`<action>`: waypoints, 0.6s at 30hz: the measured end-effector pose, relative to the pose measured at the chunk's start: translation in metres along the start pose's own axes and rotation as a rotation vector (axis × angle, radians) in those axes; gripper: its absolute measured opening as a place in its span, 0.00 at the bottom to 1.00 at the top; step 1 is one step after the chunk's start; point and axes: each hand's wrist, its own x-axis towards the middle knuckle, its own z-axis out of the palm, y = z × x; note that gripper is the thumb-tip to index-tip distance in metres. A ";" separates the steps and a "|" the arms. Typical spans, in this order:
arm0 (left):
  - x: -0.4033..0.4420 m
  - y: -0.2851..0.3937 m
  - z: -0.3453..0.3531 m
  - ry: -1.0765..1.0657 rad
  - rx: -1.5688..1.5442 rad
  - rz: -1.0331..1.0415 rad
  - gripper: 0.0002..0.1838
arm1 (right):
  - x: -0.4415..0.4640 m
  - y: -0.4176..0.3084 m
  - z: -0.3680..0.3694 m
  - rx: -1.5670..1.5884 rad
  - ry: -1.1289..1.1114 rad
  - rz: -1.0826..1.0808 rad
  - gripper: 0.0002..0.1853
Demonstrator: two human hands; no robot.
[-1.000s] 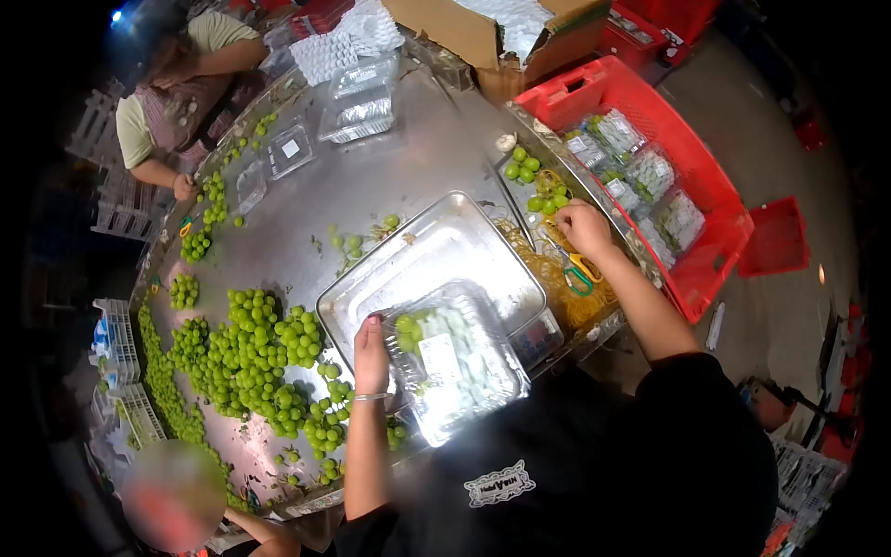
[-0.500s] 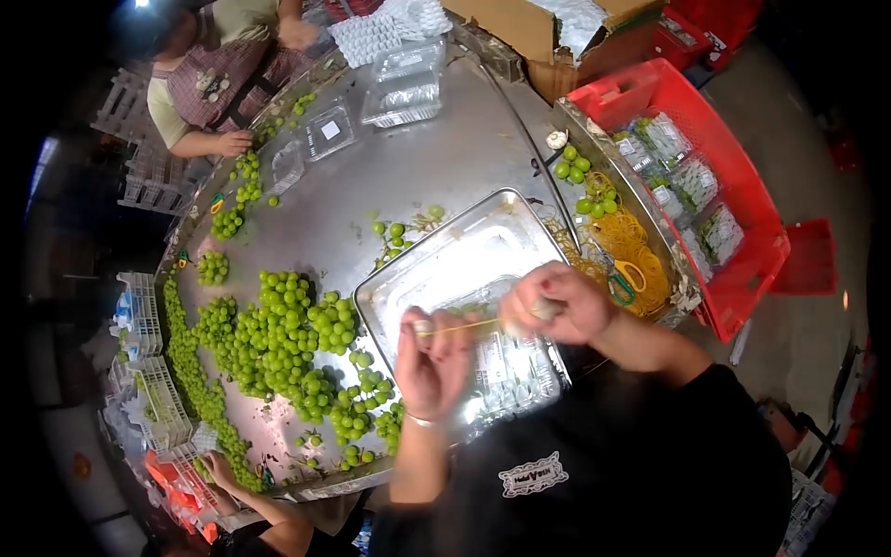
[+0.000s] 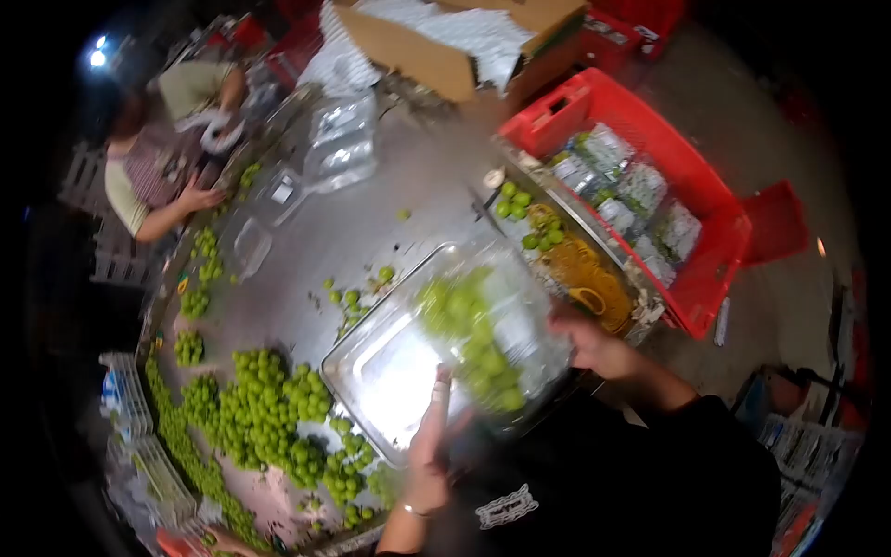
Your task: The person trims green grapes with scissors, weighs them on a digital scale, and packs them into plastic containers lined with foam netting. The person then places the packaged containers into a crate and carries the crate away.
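A clear plastic clamshell box of green grapes [image 3: 461,320] is tilted and blurred by motion above the metal tray [image 3: 371,376]. My left hand [image 3: 432,441], with a band round its wrist, supports the box's near left side, thumb up. At the right end, my right hand [image 3: 592,343] grips the same box, its fingertips partly hidden by the plastic. Beyond the right side of the tray lie yellow rubber bands [image 3: 571,278] and a few loose grapes [image 3: 543,234].
Bunches of green grapes [image 3: 251,408] cover the table's left part. Open clear boxes [image 3: 342,153] lie toward the back. A red crate [image 3: 710,302] of packed boxes stands at right. A co-worker [image 3: 153,181] is at the far left edge; another person's hand [image 3: 227,540] shows bottom left.
The rubber band stretched between my hands no longer shows there. Both hands have moved onto the box, which is now raised from the tray. The view has shifted and turned somewhat.
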 end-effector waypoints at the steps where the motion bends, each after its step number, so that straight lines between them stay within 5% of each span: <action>1: 0.014 0.017 0.007 -0.046 0.019 0.072 0.45 | -0.020 -0.031 0.019 -0.009 0.284 0.002 0.25; 2: 0.027 0.034 0.014 -0.090 0.035 0.144 0.44 | -0.009 -0.033 -0.025 0.233 0.127 -0.113 0.23; 3: 0.056 0.017 -0.010 -0.189 0.156 0.485 0.51 | 0.004 -0.043 -0.075 0.468 -0.048 -0.220 0.22; 4: 0.080 0.012 -0.026 -0.191 0.159 0.498 0.51 | 0.011 -0.068 -0.089 0.442 0.107 -0.359 0.23; 7: 0.141 0.018 -0.069 0.080 0.313 0.492 0.23 | 0.055 -0.128 -0.149 0.317 0.563 -0.614 0.25; 8: 0.160 0.027 -0.075 0.189 0.680 0.479 0.20 | 0.069 -0.134 -0.170 0.317 0.535 -0.611 0.25; 10: 0.210 0.035 -0.087 0.258 0.929 0.515 0.20 | 0.109 -0.139 -0.216 0.063 0.731 -0.423 0.27; 12: 0.267 0.041 -0.107 0.334 1.114 0.586 0.19 | 0.157 -0.117 -0.318 -0.121 0.607 -0.062 0.28; 13: 0.298 0.044 -0.122 0.364 1.117 0.599 0.19 | 0.163 -0.134 -0.283 -0.736 0.774 0.200 0.25; 15: 0.356 0.051 -0.147 0.433 1.390 0.680 0.21 | 0.153 -0.179 -0.193 -1.358 0.932 0.443 0.23; 17: 0.397 0.060 -0.171 0.481 1.512 0.705 0.21 | 0.158 -0.217 -0.145 -1.910 0.875 -0.020 0.16; 18: 0.412 0.063 -0.180 0.533 1.643 0.700 0.21 | 0.169 -0.235 -0.128 -1.737 0.761 -0.509 0.13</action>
